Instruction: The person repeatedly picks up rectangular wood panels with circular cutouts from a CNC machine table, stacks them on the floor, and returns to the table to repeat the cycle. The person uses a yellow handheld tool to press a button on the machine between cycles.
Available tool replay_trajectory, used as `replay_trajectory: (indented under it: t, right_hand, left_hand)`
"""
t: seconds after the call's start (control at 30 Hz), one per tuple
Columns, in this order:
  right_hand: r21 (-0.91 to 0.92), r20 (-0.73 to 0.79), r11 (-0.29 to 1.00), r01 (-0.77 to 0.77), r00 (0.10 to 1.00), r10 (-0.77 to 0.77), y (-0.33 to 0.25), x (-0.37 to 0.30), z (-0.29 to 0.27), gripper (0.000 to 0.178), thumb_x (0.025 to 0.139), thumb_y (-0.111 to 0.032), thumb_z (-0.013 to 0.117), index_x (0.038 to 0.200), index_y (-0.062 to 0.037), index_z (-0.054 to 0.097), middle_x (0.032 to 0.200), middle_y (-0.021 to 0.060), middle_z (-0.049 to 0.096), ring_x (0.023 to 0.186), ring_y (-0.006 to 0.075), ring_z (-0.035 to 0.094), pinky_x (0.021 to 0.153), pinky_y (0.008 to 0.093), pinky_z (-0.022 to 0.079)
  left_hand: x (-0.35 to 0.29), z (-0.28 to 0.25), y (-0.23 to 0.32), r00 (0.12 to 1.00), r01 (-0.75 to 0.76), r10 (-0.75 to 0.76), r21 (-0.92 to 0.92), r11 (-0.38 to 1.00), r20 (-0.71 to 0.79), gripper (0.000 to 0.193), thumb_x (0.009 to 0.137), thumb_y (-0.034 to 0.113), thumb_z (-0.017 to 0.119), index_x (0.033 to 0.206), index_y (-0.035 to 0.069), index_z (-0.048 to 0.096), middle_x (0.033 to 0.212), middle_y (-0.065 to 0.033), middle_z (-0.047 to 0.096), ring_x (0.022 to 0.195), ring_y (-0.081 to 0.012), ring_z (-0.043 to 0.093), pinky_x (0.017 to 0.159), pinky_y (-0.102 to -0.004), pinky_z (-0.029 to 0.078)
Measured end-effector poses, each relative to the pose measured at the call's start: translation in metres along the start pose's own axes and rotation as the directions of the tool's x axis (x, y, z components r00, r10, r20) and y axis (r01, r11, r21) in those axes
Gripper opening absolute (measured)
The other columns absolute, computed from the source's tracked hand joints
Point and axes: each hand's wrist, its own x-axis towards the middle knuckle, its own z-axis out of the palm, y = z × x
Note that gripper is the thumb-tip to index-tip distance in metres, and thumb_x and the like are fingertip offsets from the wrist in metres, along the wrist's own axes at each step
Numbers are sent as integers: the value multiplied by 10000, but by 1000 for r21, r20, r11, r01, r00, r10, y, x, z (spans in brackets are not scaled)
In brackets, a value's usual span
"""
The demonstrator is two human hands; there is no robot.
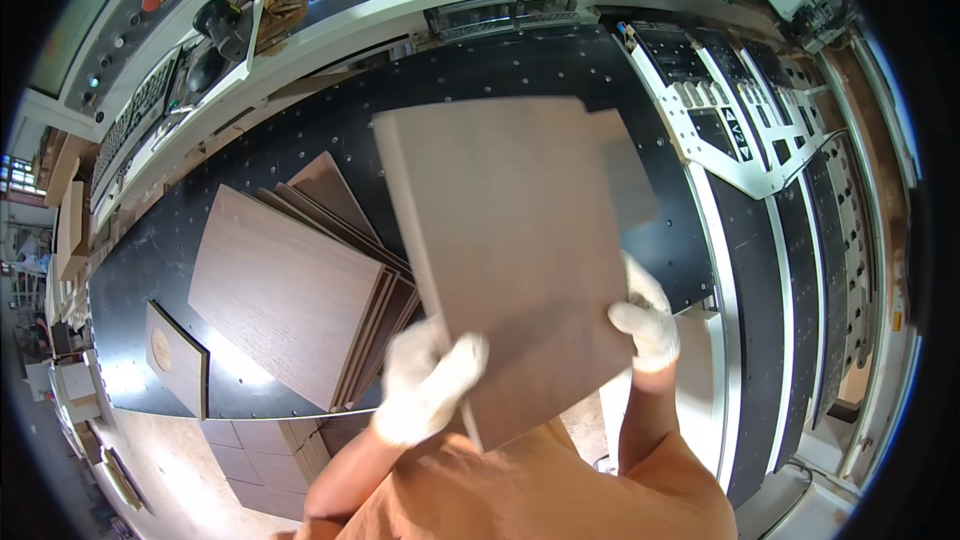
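While the desk [490, 65] is partly hidden by a brown panel [510, 220] held above it, with stacked panels [285, 285] at the desk's left, a handling step seems in hand; the panel's edges are clamped by the fingers of the left hand [425, 385] and right hand [650, 320], and level support seems needed next.

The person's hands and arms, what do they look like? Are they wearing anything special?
The left hand and right hand each wear an off-white glove that looks like soft cloth and ends around the wrist. The forearms are bare past the gloves, then comes an orange top. I can see no cables or markings on the arms.
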Motion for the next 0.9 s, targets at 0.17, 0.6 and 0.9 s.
replay_trajectory:
  t: [0.17,0.6,0.9]
  right_hand:
    - [8,-398,1000,-7,918,10,-13,-24,-26,603,1002,-175,751,1554,25,613,1440,122,718,1310,218,694,1144,357,543]
    - [-443,-600,897,-7,746,-290,46,167,-26,476,1003,-193,814,1400,19,658,1244,160,776,1140,293,731,1061,414,556]
    - [-957,-95,-276,-90,996,2,33,168,-8,935,933,-575,856,1694,-187,476,1813,172,352,1558,514,478,1328,568,375]
  left_hand:
    - [37,35,-78,808,-539,472,765,352,353,372,1191,287,539,889,111,664,820,-137,649,737,-325,675,585,-391,533]
    - [41,46,-132,510,-797,499,603,-31,701,480,972,455,852,1043,8,694,1613,-206,632,623,-224,693,579,-309,616]
    - [51,48,-128,602,-766,445,638,85,663,434,947,456,878,1012,60,714,1661,-133,603,755,-261,791,698,-338,676]
